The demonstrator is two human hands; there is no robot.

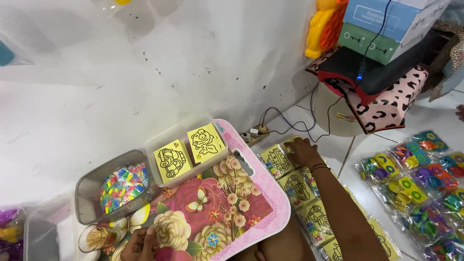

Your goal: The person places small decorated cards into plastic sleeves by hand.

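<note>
My right hand (pixel 303 152) reaches out over a row of yellow picture cards sealed in clear bags (pixel 296 186) on the floor, and rests fingers-down on the farthest packet. Whether it grips that packet cannot be made out. My left hand (pixel 141 244) lies at the near edge of a pink flowered lap table (pixel 263 191), fingers curled on its surface. On the table stands a clear tub (pixel 181 130) with two upright yellow picture cards (pixel 188 153).
A clear box of small colourful pieces (pixel 123 186) sits left of the tub. Bagged bright plastic toys (pixel 415 186) cover the floor at right. Stacked boxes on a leopard-print cushion (pixel 386 104) stand behind, cables trailing to a power strip (pixel 253 133) by the white wall.
</note>
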